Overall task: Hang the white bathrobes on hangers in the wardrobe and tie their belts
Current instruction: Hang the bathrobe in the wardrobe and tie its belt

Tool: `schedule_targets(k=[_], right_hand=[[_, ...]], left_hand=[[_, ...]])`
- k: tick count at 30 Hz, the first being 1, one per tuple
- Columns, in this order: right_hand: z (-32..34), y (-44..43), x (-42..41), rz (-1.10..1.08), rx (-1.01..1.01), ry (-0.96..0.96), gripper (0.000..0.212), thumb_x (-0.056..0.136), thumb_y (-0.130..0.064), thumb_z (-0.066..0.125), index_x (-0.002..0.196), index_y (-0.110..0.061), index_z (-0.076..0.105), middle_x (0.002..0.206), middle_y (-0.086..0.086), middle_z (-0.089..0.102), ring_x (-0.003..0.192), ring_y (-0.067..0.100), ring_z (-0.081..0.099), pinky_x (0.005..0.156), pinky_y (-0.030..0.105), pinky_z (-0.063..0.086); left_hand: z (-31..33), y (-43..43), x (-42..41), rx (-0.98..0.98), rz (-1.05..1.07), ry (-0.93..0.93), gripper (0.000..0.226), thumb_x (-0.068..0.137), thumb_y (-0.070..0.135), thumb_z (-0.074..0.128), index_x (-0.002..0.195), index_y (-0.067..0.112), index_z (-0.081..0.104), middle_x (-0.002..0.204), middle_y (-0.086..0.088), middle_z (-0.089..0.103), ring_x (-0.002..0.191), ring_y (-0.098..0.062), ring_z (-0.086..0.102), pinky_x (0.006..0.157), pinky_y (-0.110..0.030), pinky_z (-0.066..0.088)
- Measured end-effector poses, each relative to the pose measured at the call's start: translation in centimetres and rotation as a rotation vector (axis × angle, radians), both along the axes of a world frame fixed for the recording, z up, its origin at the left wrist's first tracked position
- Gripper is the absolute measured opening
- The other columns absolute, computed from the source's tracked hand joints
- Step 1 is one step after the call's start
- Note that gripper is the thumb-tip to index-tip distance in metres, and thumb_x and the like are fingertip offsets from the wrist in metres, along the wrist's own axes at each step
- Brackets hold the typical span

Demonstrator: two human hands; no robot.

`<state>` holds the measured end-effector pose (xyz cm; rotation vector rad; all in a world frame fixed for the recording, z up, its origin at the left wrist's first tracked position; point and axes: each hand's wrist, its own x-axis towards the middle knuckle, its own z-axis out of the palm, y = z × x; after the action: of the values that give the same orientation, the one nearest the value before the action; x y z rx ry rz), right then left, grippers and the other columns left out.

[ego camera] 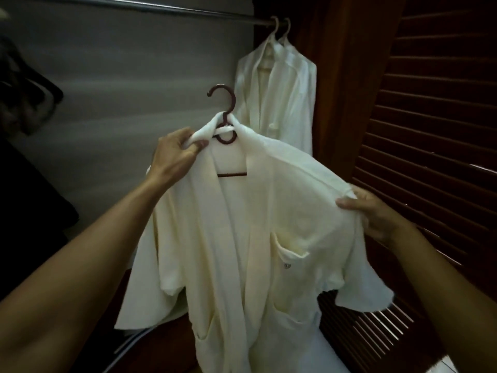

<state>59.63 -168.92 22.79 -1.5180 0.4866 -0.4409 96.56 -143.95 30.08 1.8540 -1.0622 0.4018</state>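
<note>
In the wardrobe (134, 90), two white bathrobes (279, 103) hang from the rail (161, 12) at far right. Near centre, our left hand (177, 150) pinches the collar of a third bathrobe (269, 238) on a dark hanger (225, 114), and our right hand (376, 215) grips its right shoulder. The hanger's arms are hidden under the cloth.

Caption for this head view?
Left hand and right hand hold a white bathrobe on a dark hanger; two more bathrobes hang from the rail.

Wardrobe (129, 76): hanging rail (134, 8), louvred wooden door (430, 103) (hung bathrobes (279, 98) too)
</note>
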Motion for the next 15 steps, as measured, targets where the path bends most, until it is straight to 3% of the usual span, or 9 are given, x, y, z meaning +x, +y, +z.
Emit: schedule_targets(k=[2,4,6,7,9,11,13,15], right_hand=[[0.4,-1.2,2.1,-0.113,-0.199,0.199,0.047,0.079,-0.019,0.086,0.123,-0.017,0.070,0.117,0.009,0.074,0.105,0.031,0.072,0.090,0.047,0.058],[0.8,-2.6,4.2,-0.210,-0.587,0.570,0.032,0.077,-0.020,0.087,0.107,-0.021,0.077,0.097,0.003,0.078,0.087,0.022,0.075,0.076,0.034,0.058],[1.9,-2.8,6.5,-0.221,-0.836,0.849,0.026,0.075,-0.019,0.082,0.099,-0.024,0.074,0.097,0.002,0.075,0.083,0.017,0.070,0.071,0.033,0.056],[2.7,-2.5,7.9,-0.224,-0.841,0.816,0.028,0.074,-0.019,0.079,0.099,-0.027,0.071,0.101,0.002,0.073,0.088,0.018,0.068,0.076,0.037,0.058],[5.0,-0.9,11.1,-0.266,-0.818,0.562,0.041,0.072,-0.027,0.078,0.110,-0.031,0.064,0.112,-0.002,0.068,0.102,0.019,0.066,0.087,0.043,0.057],[7.8,1.3,15.0,-0.340,-0.888,0.356,0.052,0.084,-0.039,0.075,0.132,-0.030,0.056,0.128,-0.010,0.059,0.116,0.012,0.058,0.094,0.038,0.051],[10.3,3.1,19.0,-0.382,-0.970,0.271,0.053,0.094,-0.052,0.064,0.140,-0.030,0.051,0.127,-0.015,0.053,0.115,0.006,0.052,0.091,0.031,0.046],[11.8,3.6,22.6,-0.351,-1.046,0.261,0.035,0.098,-0.055,0.055,0.121,-0.029,0.059,0.110,-0.012,0.062,0.097,0.007,0.060,0.077,0.028,0.045]], left_hand=[[0.3,-1.0,2.5,-0.017,-0.011,0.013,0.032,0.087,0.052,0.064,0.072,0.028,0.051,0.062,0.006,0.046,0.060,-0.010,0.042,0.060,-0.035,0.036],[0.2,-2.1,4.7,-0.019,-0.054,0.025,0.027,0.086,0.055,0.065,0.079,0.030,0.058,0.066,0.009,0.054,0.065,-0.011,0.050,0.063,-0.035,0.043],[0.0,-3.1,6.4,-0.018,-0.096,0.035,0.021,0.085,0.054,0.065,0.085,0.033,0.063,0.072,0.010,0.061,0.072,-0.012,0.058,0.070,-0.038,0.050],[-0.1,-3.7,7.2,-0.017,-0.119,0.037,0.022,0.084,0.054,0.065,0.085,0.032,0.064,0.073,0.010,0.062,0.073,-0.013,0.059,0.072,-0.039,0.052],[0.2,-5.1,8.3,0.003,-0.177,0.050,0.023,0.083,0.052,0.066,0.081,0.029,0.064,0.072,0.008,0.063,0.073,-0.014,0.061,0.073,-0.039,0.052],[0.9,-6.6,8.9,0.028,-0.250,0.079,0.021,0.081,0.053,0.067,0.078,0.032,0.065,0.071,0.012,0.064,0.072,-0.011,0.062,0.072,-0.035,0.052],[1.8,-8.1,9.1,0.048,-0.332,0.092,0.021,0.079,0.055,0.068,0.079,0.035,0.067,0.071,0.014,0.065,0.073,-0.010,0.064,0.070,-0.033,0.051],[2.7,-9.3,9.4,0.062,-0.390,0.079,0.026,0.078,0.058,0.066,0.080,0.032,0.067,0.072,0.012,0.065,0.077,-0.014,0.067,0.070,-0.034,0.051]])
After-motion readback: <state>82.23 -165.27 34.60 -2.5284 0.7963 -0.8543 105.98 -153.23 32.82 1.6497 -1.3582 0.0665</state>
